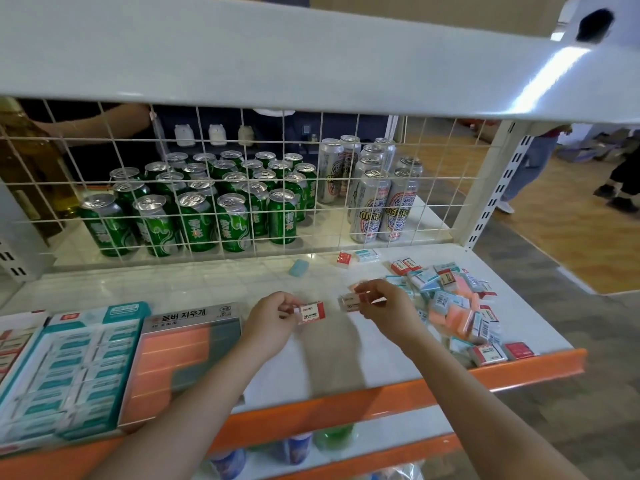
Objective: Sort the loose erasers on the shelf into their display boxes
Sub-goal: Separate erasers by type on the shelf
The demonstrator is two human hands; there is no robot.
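Note:
My left hand (273,318) pinches a red-and-white 2B eraser (312,313) above the white shelf (311,362). My right hand (384,304) pinches another red-and-white eraser (351,302) just to its right; it looks blurred. A pile of loose erasers (453,303) in teal, pink and red wrappers lies at the shelf's right end. Three display boxes stand at the left: a teal box (69,368) filled with teal erasers, a grey box (183,358) with orange and grey-green erasers, and a red-trimmed box (14,341) cut off by the frame edge.
A blue eraser (298,267), a red one (344,258) and a teal one (367,254) lie near the wire grid (242,202). Behind it stand green cans (194,202) and tall silver cans (374,195). The orange shelf lip (381,400) runs along the front.

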